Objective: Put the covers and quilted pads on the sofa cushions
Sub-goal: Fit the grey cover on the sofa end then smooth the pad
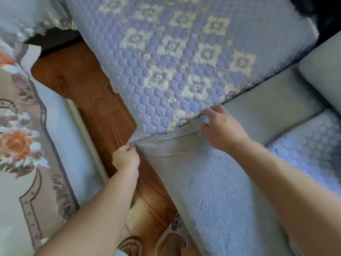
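A sofa cushion fills the middle, topped by a blue quilted pad with cream flower squares. Below it lies the grey-blue cover with a raised leaf pattern. My left hand pinches the cover's corner at the cushion's lower left edge. My right hand presses on the seam where pad and cover meet, with fingers bent on the cloth.
The sofa's brown wooden frame runs along the left of the cushion. A floral rug lies at far left. Plain grey cushions and another quilted pad are on the right. A sandalled foot shows at the bottom.
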